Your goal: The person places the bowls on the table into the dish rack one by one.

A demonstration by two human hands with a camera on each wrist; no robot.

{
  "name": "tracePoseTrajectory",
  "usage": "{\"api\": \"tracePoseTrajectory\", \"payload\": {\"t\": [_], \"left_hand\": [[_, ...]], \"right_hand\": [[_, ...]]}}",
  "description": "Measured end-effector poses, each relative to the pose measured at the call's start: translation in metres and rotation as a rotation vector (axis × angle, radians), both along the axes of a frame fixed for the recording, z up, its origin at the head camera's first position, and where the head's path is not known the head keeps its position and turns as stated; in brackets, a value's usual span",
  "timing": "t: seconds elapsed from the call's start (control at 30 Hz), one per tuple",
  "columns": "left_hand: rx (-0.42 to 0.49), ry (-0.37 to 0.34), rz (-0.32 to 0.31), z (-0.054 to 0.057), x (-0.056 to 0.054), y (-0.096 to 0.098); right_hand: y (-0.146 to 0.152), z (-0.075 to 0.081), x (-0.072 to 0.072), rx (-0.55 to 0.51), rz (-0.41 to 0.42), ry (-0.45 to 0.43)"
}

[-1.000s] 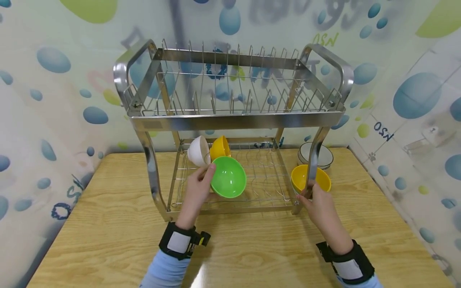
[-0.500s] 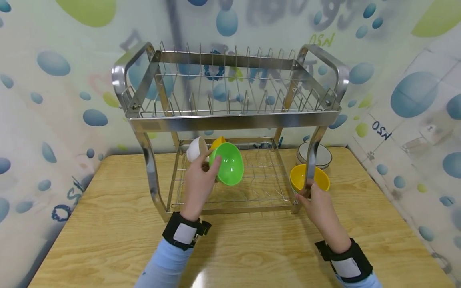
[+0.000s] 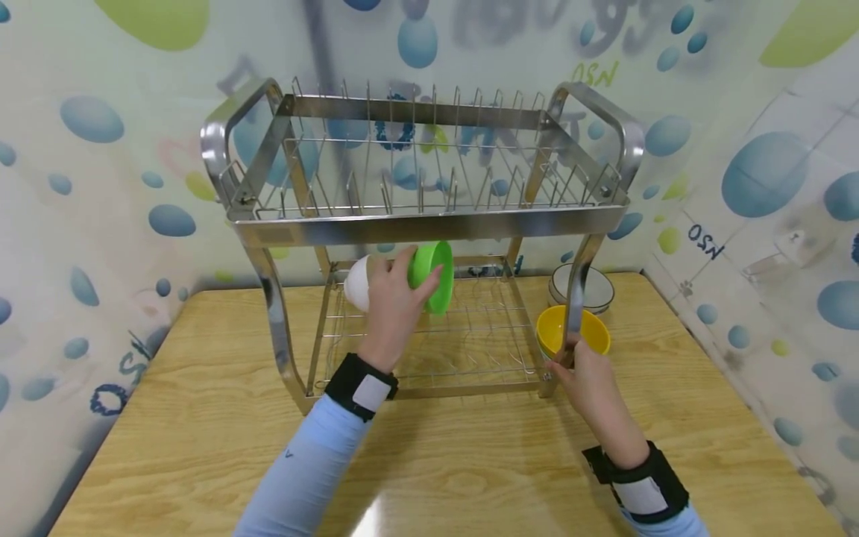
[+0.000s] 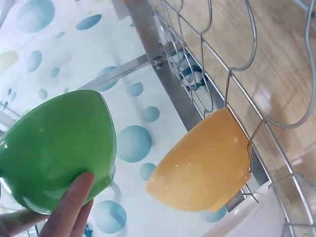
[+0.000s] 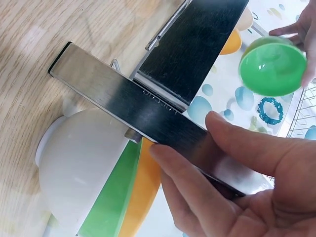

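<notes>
- Left hand (image 3: 396, 298) grips the green bowl (image 3: 432, 274) on edge over the rack's (image 3: 429, 224) lower shelf, beside the orange bowl (image 4: 202, 168) at 9 o'clock.
- Right hand (image 3: 584, 377) clasps the rack's front leg (image 3: 577, 306), probably steadying it; stacked bowls (image 3: 570, 332) sit behind.

Showing one steel rack (image 3: 429, 224), two hands, and bowls: one green (image 3: 432, 274), two white, two yellow (one mostly hidden).

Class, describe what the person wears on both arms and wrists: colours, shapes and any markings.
Both arms wear light blue long sleeves. The left sleeve carries a small dark mark. Each wrist has a black strap with a pale grey rectangular patch: the left strap, the right strap. The left hand and right hand are bare, with no gloves.
</notes>
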State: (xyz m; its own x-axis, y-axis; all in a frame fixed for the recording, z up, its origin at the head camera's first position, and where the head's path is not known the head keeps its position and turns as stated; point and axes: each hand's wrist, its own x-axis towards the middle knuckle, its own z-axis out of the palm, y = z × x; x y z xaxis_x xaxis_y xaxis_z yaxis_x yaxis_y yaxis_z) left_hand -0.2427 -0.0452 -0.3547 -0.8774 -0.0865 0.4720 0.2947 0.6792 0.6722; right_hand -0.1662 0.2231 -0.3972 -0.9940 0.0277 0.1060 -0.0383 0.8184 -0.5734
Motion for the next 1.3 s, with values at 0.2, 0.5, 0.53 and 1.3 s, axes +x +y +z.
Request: {"api": "tracePoseTrajectory", "payload": {"t": [0.2,0.5,0.53,1.3], "left_hand": [[-0.128,-0.005,0.009,-0.001,-0.018,0.014],[-0.269,0.019,0.028,-0.019,-0.045,0.027],[-0.273,0.017,0.030,-0.021,-0.048,0.028],[-0.509,-0.024,0.102,-0.038,-0.076,0.039]], "right_hand": [[-0.001,0.001,0.000,0.001,-0.001,-0.003],[-0.001,0.000,0.000,0.000,-0.008,-0.013],[-0.001,0.000,0.000,0.000,-0.008,-0.013],[-0.003,0.001,0.000,0.010,-0.019,-0.013]]}}
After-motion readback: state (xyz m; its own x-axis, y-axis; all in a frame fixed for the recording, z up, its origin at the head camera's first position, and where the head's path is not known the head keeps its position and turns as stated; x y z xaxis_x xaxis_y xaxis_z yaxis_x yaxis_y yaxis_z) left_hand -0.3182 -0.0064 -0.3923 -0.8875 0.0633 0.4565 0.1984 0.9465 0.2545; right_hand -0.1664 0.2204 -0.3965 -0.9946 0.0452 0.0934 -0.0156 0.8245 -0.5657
